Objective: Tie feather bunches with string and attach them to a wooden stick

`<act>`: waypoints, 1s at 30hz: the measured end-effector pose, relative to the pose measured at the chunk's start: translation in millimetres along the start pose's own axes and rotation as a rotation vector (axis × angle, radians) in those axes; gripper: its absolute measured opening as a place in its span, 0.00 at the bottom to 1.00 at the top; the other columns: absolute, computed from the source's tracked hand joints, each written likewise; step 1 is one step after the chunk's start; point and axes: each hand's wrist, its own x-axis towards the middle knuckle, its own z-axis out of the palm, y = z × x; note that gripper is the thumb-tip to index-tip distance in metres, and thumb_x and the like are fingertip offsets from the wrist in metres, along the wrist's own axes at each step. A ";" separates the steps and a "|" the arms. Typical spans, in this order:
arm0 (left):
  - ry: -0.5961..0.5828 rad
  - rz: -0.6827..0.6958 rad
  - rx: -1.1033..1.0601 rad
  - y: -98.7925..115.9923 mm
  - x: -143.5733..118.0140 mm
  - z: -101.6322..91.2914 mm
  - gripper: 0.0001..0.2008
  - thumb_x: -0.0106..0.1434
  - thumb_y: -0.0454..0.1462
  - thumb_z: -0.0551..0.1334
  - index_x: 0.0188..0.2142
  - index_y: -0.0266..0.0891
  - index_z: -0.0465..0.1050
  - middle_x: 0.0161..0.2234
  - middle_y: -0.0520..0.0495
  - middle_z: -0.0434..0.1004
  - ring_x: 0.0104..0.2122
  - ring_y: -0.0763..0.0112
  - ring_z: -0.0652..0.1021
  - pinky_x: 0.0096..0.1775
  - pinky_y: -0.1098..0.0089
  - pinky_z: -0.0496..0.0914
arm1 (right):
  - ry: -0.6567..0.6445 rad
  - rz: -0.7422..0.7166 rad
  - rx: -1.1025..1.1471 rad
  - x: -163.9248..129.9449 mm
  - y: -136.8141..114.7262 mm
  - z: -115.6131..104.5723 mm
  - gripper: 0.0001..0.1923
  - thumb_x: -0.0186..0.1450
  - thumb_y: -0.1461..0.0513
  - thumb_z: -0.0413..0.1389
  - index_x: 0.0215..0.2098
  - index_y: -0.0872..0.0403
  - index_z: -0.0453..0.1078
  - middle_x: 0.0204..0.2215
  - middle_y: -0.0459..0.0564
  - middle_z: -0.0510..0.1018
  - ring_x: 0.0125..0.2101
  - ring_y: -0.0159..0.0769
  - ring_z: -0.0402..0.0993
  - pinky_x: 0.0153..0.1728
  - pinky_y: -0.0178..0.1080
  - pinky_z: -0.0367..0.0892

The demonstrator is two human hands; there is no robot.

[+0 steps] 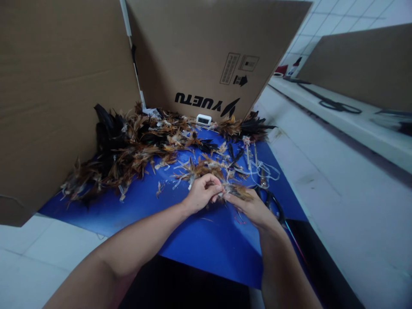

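A small bunch of brown feathers (238, 191) is pinched between my two hands above the blue tabletop (206, 253). My left hand (202, 194) closes its thumb and fingertips on the pale quill end of the bunch. From the other side, my right hand (252, 207) grips the feathered part, with its fingers partly hidden. Just beyond my hands lies a loose heap of brown feathers (206, 166). Close to my right hand rest black-handled scissors (273, 204) and a loop of clear cord (268, 169).
A large pile of brown and black feathers (128, 150) covers the back left. Cardboard panels (193, 51) stand behind, with a small white digital display (204, 120) at their foot. On the right, a white ledge (341, 120) holds another pair of scissors (341, 105) and a small bottle (294, 66).
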 end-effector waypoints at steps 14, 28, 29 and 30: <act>0.003 0.010 0.077 -0.1 -0.1 0.4 0.11 0.56 0.41 0.60 0.29 0.35 0.62 0.25 0.52 0.72 0.15 0.84 0.67 0.20 0.78 0.62 | -0.044 0.116 0.104 1.0 2.5 0.8 0.12 0.56 0.54 0.58 0.27 0.55 0.68 0.13 0.37 0.57 0.13 0.23 0.49 0.14 0.31 0.46; 0.053 0.041 0.097 1.5 1.0 -0.4 0.09 0.57 0.39 0.60 0.30 0.35 0.62 0.24 0.52 0.71 0.15 0.83 0.67 0.21 0.77 0.62 | 0.028 0.053 -0.021 2.1 -0.5 0.0 0.13 0.53 0.56 0.59 0.31 0.58 0.73 0.16 0.41 0.64 0.16 0.25 0.52 0.18 0.32 0.49; 0.051 0.040 0.101 1.1 1.1 -0.6 0.09 0.57 0.39 0.60 0.30 0.35 0.62 0.24 0.52 0.71 0.15 0.83 0.67 0.21 0.77 0.62 | 0.051 0.052 -0.024 2.8 1.9 -0.3 0.13 0.52 0.55 0.60 0.30 0.58 0.73 0.15 0.41 0.63 0.16 0.25 0.52 0.18 0.32 0.49; 0.048 0.040 0.104 0.6 1.1 -0.8 0.08 0.57 0.38 0.60 0.30 0.35 0.62 0.24 0.52 0.71 0.15 0.83 0.67 0.21 0.77 0.62 | 0.077 0.053 -0.026 3.6 4.2 -0.4 0.14 0.52 0.55 0.60 0.29 0.58 0.72 0.15 0.40 0.62 0.16 0.25 0.51 0.18 0.32 0.48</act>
